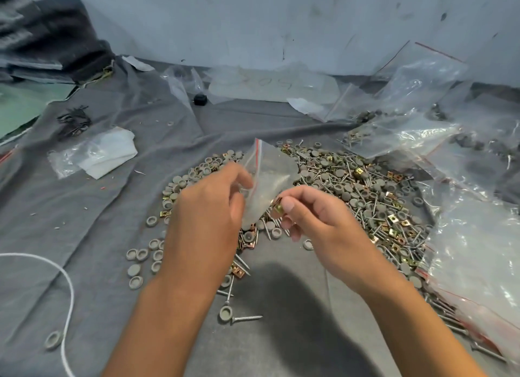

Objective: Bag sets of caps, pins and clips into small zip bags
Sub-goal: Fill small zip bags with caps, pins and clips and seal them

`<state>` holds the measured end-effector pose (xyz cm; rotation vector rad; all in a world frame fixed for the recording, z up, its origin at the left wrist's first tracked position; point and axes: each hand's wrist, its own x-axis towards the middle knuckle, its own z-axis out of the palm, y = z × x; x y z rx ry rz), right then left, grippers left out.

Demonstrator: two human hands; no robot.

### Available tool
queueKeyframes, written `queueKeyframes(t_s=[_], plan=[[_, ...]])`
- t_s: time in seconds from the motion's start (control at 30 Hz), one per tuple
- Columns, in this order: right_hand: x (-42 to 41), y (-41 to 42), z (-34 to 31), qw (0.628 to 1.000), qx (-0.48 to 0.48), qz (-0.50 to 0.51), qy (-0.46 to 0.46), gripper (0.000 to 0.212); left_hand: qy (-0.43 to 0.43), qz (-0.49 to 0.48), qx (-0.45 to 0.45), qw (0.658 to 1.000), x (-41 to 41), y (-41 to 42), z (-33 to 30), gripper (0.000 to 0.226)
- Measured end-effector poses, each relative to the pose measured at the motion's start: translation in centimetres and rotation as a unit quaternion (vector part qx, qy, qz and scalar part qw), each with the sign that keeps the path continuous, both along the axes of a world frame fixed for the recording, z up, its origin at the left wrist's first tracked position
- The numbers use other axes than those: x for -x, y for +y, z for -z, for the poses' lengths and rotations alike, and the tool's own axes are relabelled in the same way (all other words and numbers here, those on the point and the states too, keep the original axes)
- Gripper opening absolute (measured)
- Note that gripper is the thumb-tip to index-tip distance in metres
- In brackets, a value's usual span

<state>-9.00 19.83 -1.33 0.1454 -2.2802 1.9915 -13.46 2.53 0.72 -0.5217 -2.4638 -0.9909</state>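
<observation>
Small clear zip bag (268, 176) with red seal line, held tilted above heap. Brass clip (278, 207) pinched at bag's lower edge. Grey caps (337, 174), pins (363, 216), clips heaped below.

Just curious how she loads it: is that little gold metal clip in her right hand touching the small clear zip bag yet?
Cannot tell. In the head view the gold metal clip pinched by the right hand sits at the blurred edge of the small clear zip bag; neither contact nor gap shows.

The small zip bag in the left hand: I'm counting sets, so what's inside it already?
The small zip bag looks empty through its blurred plastic. The left hand covers its lower left edge; the right hand pinches a brass clip outside it.
</observation>
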Motion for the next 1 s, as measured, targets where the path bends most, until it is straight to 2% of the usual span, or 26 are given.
queueKeyframes(t_s=[0.1, 0.23, 0.27, 0.33, 0.43, 0.53, 0.6, 0.73, 0.87, 1.0], plan=[[-0.5, 0.1, -1.2, 0.994, 0.099, 0.004, 0.044, 0.022, -0.015, 0.045, -0.004, 0.999, -0.4, 0.7, 0.2, 0.022], [-1.1, 0.0, -2.2, 0.986, 0.092, 0.070, 0.117, 0.016, -0.018, 0.109, 0.012, 0.994, -1.0, 1.6, -0.1, 0.023], [-1.3, 0.1, -2.4, 0.984, 0.062, 0.092, 0.140, 0.016, -0.025, 0.118, 0.023, 0.992, -1.1, 1.8, -0.2, 0.027], [-1.6, 0.4, -2.5, 0.969, -0.060, 0.134, 0.200, 0.021, -0.035, 0.127, 0.050, 0.990, -1.4, 2.1, -0.4, 0.032], [-1.7, 0.7, -2.4, 0.909, -0.258, 0.167, 0.281, 0.017, -0.027, 0.129, 0.081, 0.988, -1.9, 2.3, -0.9, 0.038], [-1.8, 1.0, -2.2, 0.862, -0.348, 0.176, 0.324, 0.011, -0.045, 0.131, 0.069, 0.988, -2.1, 2.3, -1.1, 0.052], [-1.9, 1.1, -2.2, 0.853, -0.361, 0.178, 0.332, 0.010, -0.041, 0.122, 0.052, 0.990, -2.1, 2.1, -1.3, 0.057], [-2.0, 0.9, -2.0, 0.870, -0.338, 0.206, 0.295, 0.021, -0.016, 0.096, 0.022, 0.995, -2.2, 1.9, -1.5, 0.047], [-2.0, 0.9, -2.2, 0.926, -0.215, 0.188, 0.247, 0.034, 0.003, 0.097, 0.014, 0.995, -2.0, 1.5, -1.6, 0.028], [-1.9, 0.9, -2.3, 0.958, -0.152, 0.151, 0.189, 0.038, 0.028, 0.133, 0.013, 0.991, -1.7, 0.9, -1.7, 0.038]])
